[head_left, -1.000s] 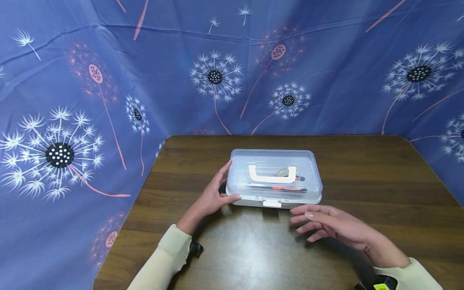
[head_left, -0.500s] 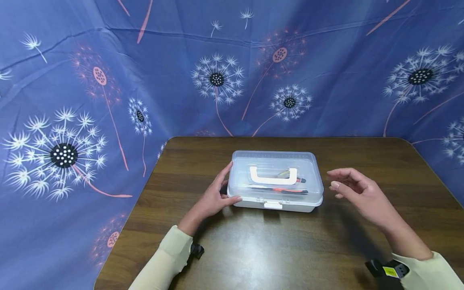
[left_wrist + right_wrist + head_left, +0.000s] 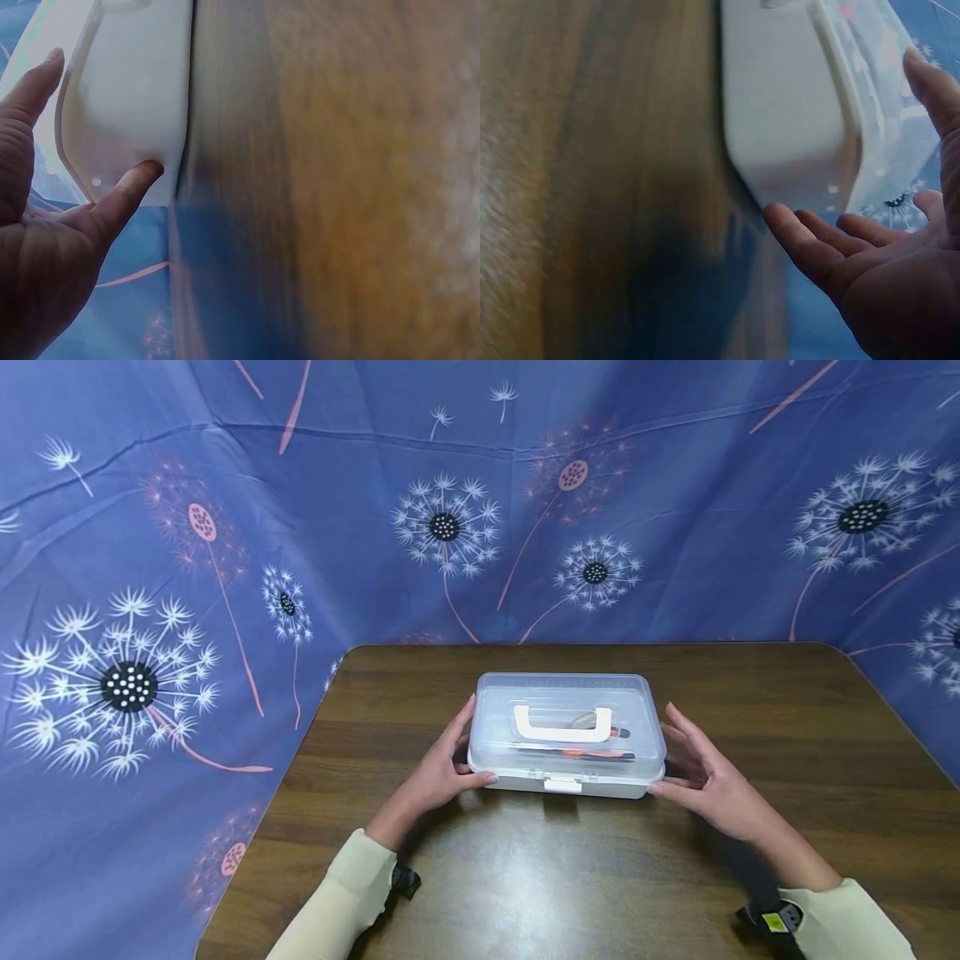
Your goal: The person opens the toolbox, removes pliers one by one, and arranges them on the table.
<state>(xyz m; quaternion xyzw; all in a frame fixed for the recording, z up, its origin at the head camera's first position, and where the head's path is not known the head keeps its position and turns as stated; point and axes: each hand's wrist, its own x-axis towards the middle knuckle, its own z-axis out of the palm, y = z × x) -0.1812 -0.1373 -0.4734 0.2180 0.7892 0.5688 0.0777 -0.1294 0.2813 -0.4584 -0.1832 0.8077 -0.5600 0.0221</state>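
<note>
A plastic storage box (image 3: 570, 727) with a clear lid, white carry handle (image 3: 562, 732) and white front latch (image 3: 562, 786) stands on the table, its lid down. Slim dark and orange items (image 3: 597, 754) show blurrily through the lid. My left hand (image 3: 435, 774) holds the box's left end, thumb at the front corner and fingers along the side; in the left wrist view a fingertip touches the pale end wall. At the right end is my right hand (image 3: 720, 785), fingers spread and thumb tip right at the front corner. Its fingertips come close to the lower wall in the right wrist view.
The box sits toward the back of a brown wood-grain table (image 3: 510, 877) with rounded far corners. A blue cloth (image 3: 337, 510) printed with dandelions hangs behind it and along both sides. Each wrist wears a small black camera.
My right hand has moved from the front right of the box out to the right, then in to its right end. My left hand has stayed at the left end.
</note>
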